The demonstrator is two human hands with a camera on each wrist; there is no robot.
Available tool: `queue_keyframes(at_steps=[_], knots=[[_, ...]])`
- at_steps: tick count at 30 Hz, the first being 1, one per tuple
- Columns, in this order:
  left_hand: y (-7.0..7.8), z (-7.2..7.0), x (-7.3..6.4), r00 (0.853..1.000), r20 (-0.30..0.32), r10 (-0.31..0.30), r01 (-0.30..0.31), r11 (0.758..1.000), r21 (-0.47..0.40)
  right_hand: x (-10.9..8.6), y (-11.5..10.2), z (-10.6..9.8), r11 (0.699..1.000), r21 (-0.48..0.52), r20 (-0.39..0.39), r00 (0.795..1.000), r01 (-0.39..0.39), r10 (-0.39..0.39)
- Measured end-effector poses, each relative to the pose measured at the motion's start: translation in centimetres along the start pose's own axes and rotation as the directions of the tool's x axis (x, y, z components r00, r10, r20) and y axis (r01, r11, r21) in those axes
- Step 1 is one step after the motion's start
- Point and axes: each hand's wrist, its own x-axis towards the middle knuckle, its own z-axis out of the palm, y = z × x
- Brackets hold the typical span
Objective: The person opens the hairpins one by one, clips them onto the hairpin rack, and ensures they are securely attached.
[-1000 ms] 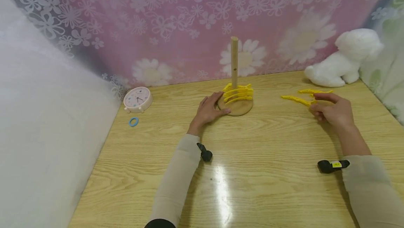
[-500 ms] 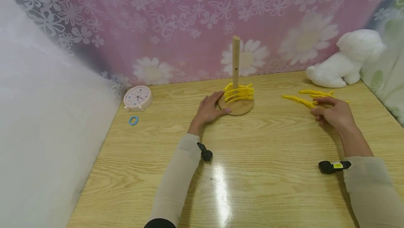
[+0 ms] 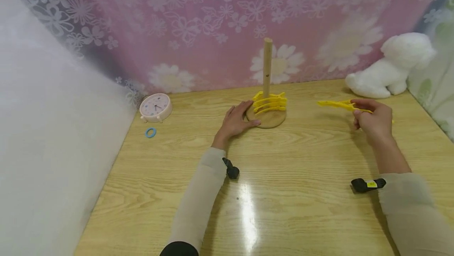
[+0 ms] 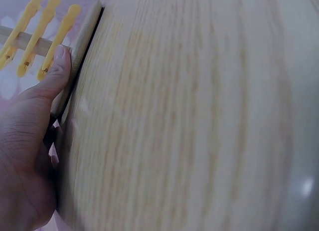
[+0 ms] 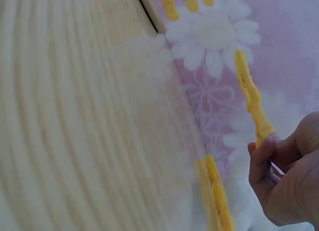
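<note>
In the head view my left hand (image 3: pixel 235 121) rests against the left edge of the round wooden base (image 3: pixel 270 121), its thumb along the front rim. Upright from the base stands a wooden post (image 3: pixel 267 67). Several thin yellow plastic pieces (image 3: pixel 269 102) are stacked around the post's foot; the left wrist view shows three of these yellow pieces (image 4: pixel 41 31) edge-on. At the right, my right hand (image 3: pixel 376 120) pinches a thin, knobbed yellow plastic piece (image 5: pixel 251 99) between thumb and fingers, above the table. Its exact kind is unclear. Another yellow piece (image 5: pixel 219 196) lies below this hand.
A pink alarm clock (image 3: pixel 156 107) stands at the back left, with a small blue ring (image 3: pixel 150 132) before it. A white plush animal (image 3: pixel 390 67) sits at the back right. A floral pink backdrop (image 3: pixel 213 31) rises behind the wood-grain table (image 3: pixel 294 193).
My right hand has lifted the yellow plastic piece off the table and shifted slightly left. My left hand stays at the base. The head view has shifted a little.
</note>
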Motion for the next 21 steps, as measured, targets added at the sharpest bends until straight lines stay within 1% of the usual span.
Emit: queue_keyframes(at_steps=[2,4,9,15,21], knots=[[0.0,0.0,0.0,1.000,0.001,0.001,-0.001,1.000,0.001,-0.2,-0.9,0.9,1.000,0.010,-0.020,1.000,0.016,-0.015],[0.0,0.0,0.0,1.000,0.001,-0.002,0.002,1.000,0.003,-0.3,-1.7,1.8,0.999,-0.004,-0.031,0.999,0.037,-0.037],[0.2,0.0,-0.2,1.000,0.006,-0.011,0.011,1.000,0.011,-0.3,-3.2,4.0,0.995,0.001,-0.055,0.993,0.101,-0.101],[0.4,-0.1,-0.4,1.000,0.017,-0.003,0.003,1.000,0.025,-0.3,-4.3,6.5,0.986,0.055,-0.077,0.985,0.158,-0.153],[0.4,0.0,-0.7,1.000,0.011,-0.004,0.004,1.000,0.013,-0.7,-5.1,9.2,0.975,0.059,-0.088,0.974,0.213,-0.208]])
